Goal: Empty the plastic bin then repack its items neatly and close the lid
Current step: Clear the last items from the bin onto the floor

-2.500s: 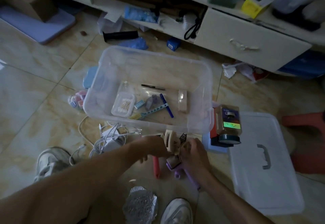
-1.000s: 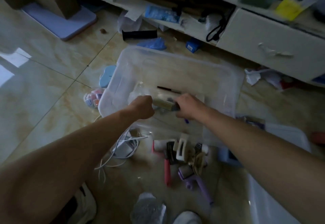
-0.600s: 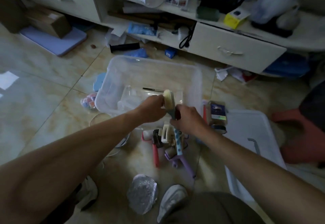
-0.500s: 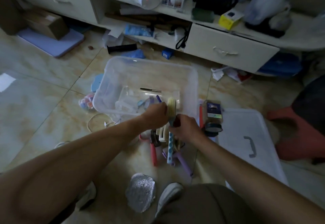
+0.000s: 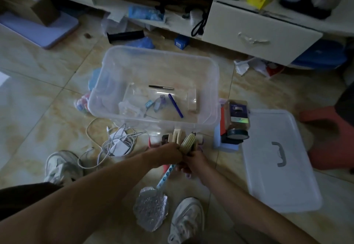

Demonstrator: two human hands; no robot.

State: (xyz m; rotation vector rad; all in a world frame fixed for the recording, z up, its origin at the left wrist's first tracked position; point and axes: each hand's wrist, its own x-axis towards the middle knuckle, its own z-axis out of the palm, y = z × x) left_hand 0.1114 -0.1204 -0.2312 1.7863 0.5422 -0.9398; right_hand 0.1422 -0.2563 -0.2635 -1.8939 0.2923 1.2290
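**Brush and blue stick coming out of the bin**

Head view: both hands are now hovering over the floor pile in front of the clear plastic bin, having come back from inside it a second ago. The left hand is gripping the cream bristle brush; the right hand is holding the blue dotted stick. The black pen, the blue pen and some small bits are still lying in the bin, so emptying is continuing. The white lid is lying on the floor to the right.
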